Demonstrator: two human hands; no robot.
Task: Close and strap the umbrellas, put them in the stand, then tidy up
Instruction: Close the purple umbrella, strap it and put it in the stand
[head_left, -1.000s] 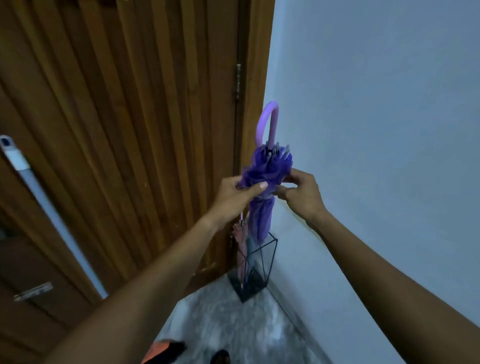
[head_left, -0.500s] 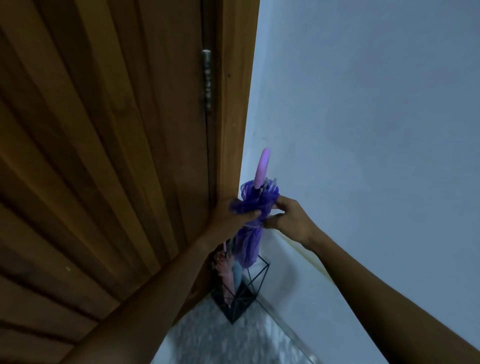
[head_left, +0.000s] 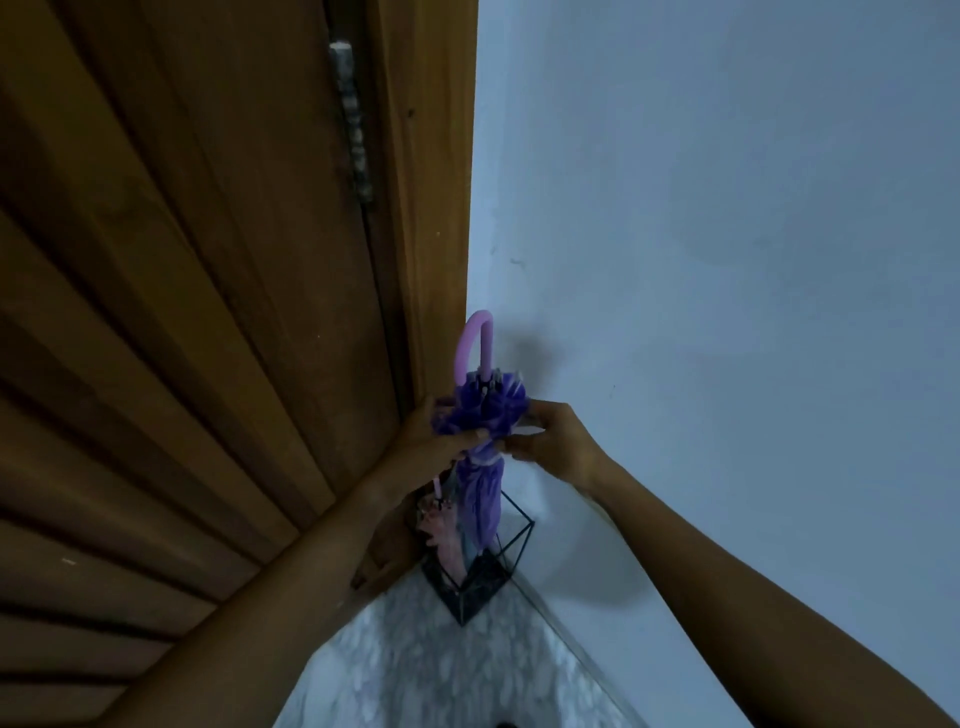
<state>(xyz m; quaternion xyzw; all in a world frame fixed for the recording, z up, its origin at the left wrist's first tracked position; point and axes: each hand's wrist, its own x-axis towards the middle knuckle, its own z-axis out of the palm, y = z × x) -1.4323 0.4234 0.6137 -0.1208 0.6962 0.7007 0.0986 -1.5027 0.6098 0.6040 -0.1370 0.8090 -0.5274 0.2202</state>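
Together, left hand (head_left: 431, 441) and right hand (head_left: 553, 441), arms outstretched, clamp fingers around the purple umbrella (head_left: 483, 452).

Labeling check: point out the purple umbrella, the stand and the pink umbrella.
purple umbrella (head_left: 484, 496): head view, folded canopy below the hands.
stand (head_left: 521, 540): head view, black wire frame, right edge.
pink umbrella (head_left: 441, 535): head view, canopy inside stand.

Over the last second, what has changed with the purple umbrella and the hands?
Little has changed. The view tilted up toward the wooden door, and the purple umbrella turned slightly, so its curved handle shows its hook again. Both the left hand and the right hand stay clasped on its gathered canopy, its lower end in the wire stand.
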